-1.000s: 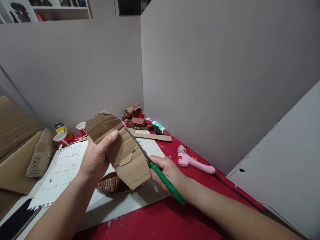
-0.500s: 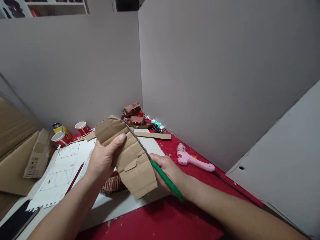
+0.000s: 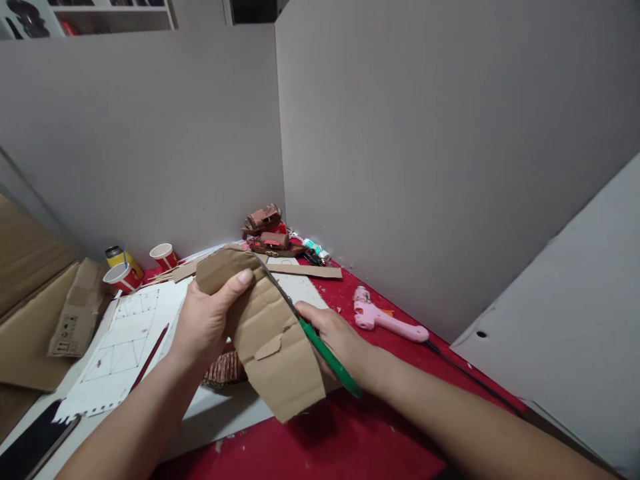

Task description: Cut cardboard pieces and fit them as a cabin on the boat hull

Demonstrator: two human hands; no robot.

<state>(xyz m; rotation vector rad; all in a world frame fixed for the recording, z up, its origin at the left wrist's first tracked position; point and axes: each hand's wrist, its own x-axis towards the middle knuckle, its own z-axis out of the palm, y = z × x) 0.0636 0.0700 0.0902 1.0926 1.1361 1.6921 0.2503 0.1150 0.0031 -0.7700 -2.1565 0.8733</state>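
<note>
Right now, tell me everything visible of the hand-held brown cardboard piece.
The brown cardboard piece is roughly oblong and creased crosswise, with a small torn flap in its face. It is held tilted above the red tabletop, its left side gripped by the left hand. The green-handled metal scissors in the right hand lie along its right edge. Its underside is hidden.

The cardboard (image 3: 267, 317) is a brown, irregular piece, held up off the table (image 3: 310, 447) and tilted, its long axis slanting from upper left to lower right. Creases cross it, and a torn flap shows in its lower half. The scissors (image 3: 327, 357) have a green handle and dark blades, which lie along the cardboard's upper right edge, slanting the same way.
</note>
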